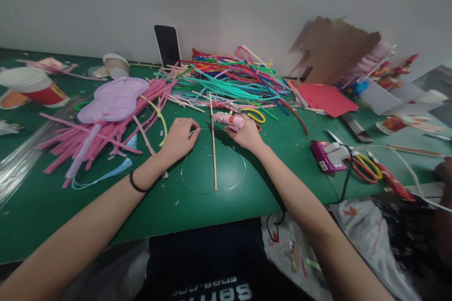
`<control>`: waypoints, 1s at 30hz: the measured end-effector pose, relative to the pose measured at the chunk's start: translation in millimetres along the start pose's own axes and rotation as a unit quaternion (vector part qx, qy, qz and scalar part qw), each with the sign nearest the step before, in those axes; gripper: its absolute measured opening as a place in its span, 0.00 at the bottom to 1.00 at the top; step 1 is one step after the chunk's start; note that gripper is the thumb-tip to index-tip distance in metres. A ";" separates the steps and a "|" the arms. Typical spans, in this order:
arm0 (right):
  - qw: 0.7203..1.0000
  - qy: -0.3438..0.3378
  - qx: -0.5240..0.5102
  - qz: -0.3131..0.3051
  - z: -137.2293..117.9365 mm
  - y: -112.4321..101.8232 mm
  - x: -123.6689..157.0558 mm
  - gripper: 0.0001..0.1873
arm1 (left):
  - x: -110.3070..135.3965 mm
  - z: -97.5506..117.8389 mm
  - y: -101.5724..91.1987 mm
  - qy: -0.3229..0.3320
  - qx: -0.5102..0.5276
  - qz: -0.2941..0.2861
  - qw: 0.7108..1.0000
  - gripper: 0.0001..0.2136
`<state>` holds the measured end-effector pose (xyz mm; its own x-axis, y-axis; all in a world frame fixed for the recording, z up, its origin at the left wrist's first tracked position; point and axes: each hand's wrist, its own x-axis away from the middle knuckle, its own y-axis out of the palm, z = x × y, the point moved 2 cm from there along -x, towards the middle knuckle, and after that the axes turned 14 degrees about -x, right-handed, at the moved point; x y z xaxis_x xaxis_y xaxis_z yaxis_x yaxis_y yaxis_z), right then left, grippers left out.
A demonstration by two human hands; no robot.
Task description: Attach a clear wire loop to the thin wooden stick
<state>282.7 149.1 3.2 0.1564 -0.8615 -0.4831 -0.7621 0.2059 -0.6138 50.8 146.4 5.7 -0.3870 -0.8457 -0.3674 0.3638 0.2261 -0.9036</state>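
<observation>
My right hand (250, 135) is closed around a small pink hot glue gun (231, 121), its nozzle close to the upper part of a thin wooden stick (214, 160). Across that stick lies a loop of thin clear wire (245, 169), which meets the stick's lower end on the green table. At the loop's upper left, my left hand (180, 137) has its thumb and fingers pinched on the wire. A purple butterfly-shaped fan (115, 99) with a light blue tassel (116, 169) rests on pink fuzzy stems (70, 150) beside my left hand.
Colourful pipe cleaners (229, 80) lie heaped at the back near a leaning phone (167, 46). Paper cups (35, 85) stand at left. To the right are red paper (326, 99), a purple device (326, 157) with cables and scissors (367, 168). Another person's hand (444, 169) shows at the right edge.
</observation>
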 end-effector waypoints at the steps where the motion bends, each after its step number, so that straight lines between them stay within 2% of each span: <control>1: 1.000 0.001 -0.003 0.001 0.2 -0.1 0.0 0.08 | 0.0 -0.1 0.2 0.001 0.000 0.000 1.000 0.06; 14: 0.999 0.014 -0.027 0.026 7.2 -1.8 1.0 0.08 | 0.2 -0.3 0.3 -0.002 -0.010 0.003 1.000 0.06; 19: 0.998 0.037 -0.035 0.033 9.0 -0.7 1.4 0.11 | 0.6 0.2 -0.4 -0.008 -0.008 0.002 1.000 0.07; 24: 0.996 0.055 -0.062 0.037 4.1 -4.9 0.3 0.16 | 0.2 1.1 -1.8 -0.009 -0.004 -0.002 1.000 0.07; 30: 0.991 0.067 -0.113 0.035 -9.4 -13.5 0.2 0.15 | -0.4 0.4 -1.8 -0.010 -0.006 -0.005 1.000 0.06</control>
<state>287.2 141.7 17.2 0.0259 -0.9056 -0.4233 -0.8916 0.1705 -0.4195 50.7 146.2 7.7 -0.3737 -0.8577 -0.3530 0.3501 0.2220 -0.9100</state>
